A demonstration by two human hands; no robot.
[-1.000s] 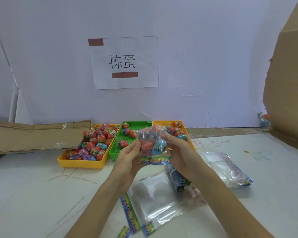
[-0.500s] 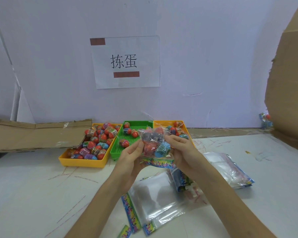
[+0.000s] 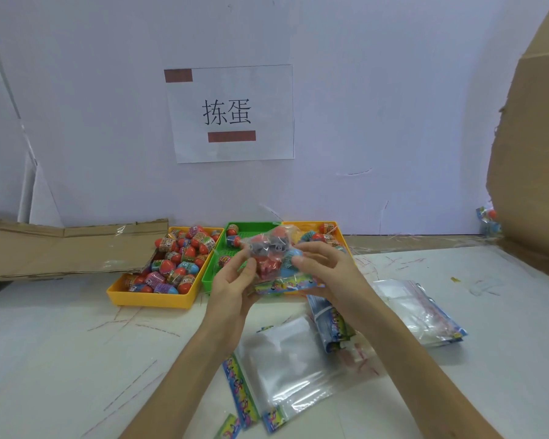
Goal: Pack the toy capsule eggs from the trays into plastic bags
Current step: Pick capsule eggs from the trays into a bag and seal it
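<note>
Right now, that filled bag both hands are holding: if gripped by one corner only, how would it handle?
The filled bag is thin clear film, so probably floppy; it would likely sag. The round eggs inside would probably shift and bunch at the low end. The glossy film may be slippery, which perhaps explains why the left hand and right hand both pinch it.

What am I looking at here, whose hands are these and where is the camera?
There is no machine: a person works with bare hands, and the one camera sits on their head, looking forward and down. The left hand and right hand together hold a clear plastic bag with several toy capsule eggs inside, above a white table. Behind it stand three trays side by side: a yellow tray piled with eggs, a green tray with a few, and an orange tray partly hidden. Empty bags lie flat near the arms, with another stack of bags to the right. A paper sign hangs on the wall.
</note>
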